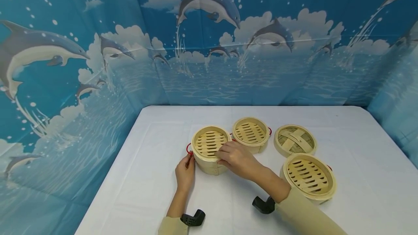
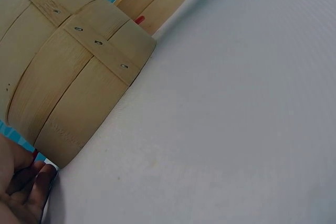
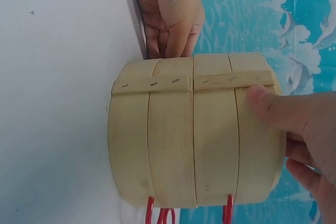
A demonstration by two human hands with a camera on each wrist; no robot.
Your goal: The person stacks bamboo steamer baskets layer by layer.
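- Table (image 1: 140,188): white-covered, carries everything.
- Two-tier bamboo steamer stack (image 1: 212,167), toward table's 10 o'clock. Upper basket (image 3: 215,145) sits on lower basket (image 3: 170,156), stapled seams nearly in line. Step in hand, by the look: squaring the two.
- Out from stack: front steamer basket (image 1: 307,177) between 3 and 4 o'clock; rear steamer basket (image 1: 250,132) at 2; woven lid (image 1: 295,139) near 3.
- Right hand (image 1: 238,159), stack's 4 o'clock: grip closed on upper basket, thumb outside its wall.
- Left hand (image 1: 185,172), 8 o'clock: fingers curled, appear to pinch lower basket's red loop (image 2: 35,154).
- Next move probably calls for steadying below, settling upper basket evenly.
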